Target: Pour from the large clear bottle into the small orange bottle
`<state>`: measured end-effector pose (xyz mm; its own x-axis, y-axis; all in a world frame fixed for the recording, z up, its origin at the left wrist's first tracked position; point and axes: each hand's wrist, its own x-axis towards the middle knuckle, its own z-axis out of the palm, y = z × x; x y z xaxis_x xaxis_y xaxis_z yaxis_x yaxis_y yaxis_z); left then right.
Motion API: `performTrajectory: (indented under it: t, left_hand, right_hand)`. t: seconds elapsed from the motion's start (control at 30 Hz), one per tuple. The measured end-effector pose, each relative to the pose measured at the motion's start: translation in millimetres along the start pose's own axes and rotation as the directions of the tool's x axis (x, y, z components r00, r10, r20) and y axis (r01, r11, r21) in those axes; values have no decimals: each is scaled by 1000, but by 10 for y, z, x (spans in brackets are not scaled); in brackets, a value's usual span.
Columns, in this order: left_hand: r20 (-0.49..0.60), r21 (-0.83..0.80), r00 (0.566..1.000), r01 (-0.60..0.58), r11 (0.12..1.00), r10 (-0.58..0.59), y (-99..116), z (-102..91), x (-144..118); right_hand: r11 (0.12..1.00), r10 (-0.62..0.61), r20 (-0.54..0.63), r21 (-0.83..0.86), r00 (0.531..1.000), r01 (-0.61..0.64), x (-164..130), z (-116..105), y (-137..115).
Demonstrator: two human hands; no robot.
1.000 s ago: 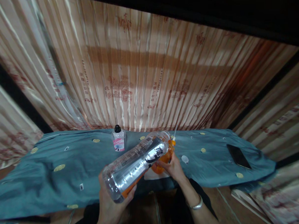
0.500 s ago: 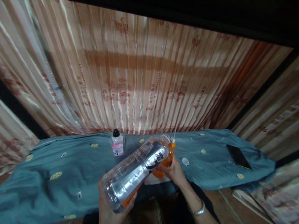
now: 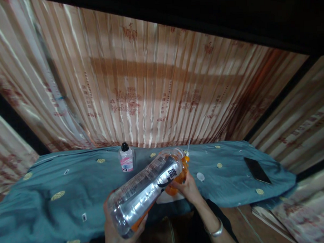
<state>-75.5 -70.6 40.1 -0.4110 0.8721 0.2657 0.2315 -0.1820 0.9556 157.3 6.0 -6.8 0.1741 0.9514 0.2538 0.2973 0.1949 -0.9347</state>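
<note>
My left hand is wrapped round the base of a large clear plastic bottle with a silver label. The bottle lies tilted, its mouth up and to the right, against a smaller orange container. My right hand is closed round that orange container, which has an orange knob and a thin pale stem at its top. The large bottle hides part of the container, and I cannot tell whether liquid is flowing. Under them a white sheet lies on the cloth.
A clear bottle with a black cap and pink label stands to the left on the teal patterned cloth. To the right lie a small white disc and a flat black device. A pleated curtain hangs behind.
The large bottle's base has shifted slightly down and to the left, together with my left hand. Both hands keep their holds, and the view has moved a little.
</note>
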Motion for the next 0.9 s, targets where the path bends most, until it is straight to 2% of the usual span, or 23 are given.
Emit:
performTrajectory:
  t: [0.3, 0.53, 0.9]
  left_hand:
    - [-11, -2, 1000, -5, 1000, 5, -10, 6, 0]
    - [-14, 5, 1000, -10, 1000, 11, -4, 7, 3]
    - [-7, 3, 1000, -19, 1000, 19, -27, -10, 9]
  right_hand:
    - [1000, -10, 13, -8, 1000, 10, -1, -9, 14]
    - [1000, 27, 3, -6, 1000, -27, -7, -1, 21]
    - [1000, -3, -10, 30, 1000, 3, 2, 5, 22]
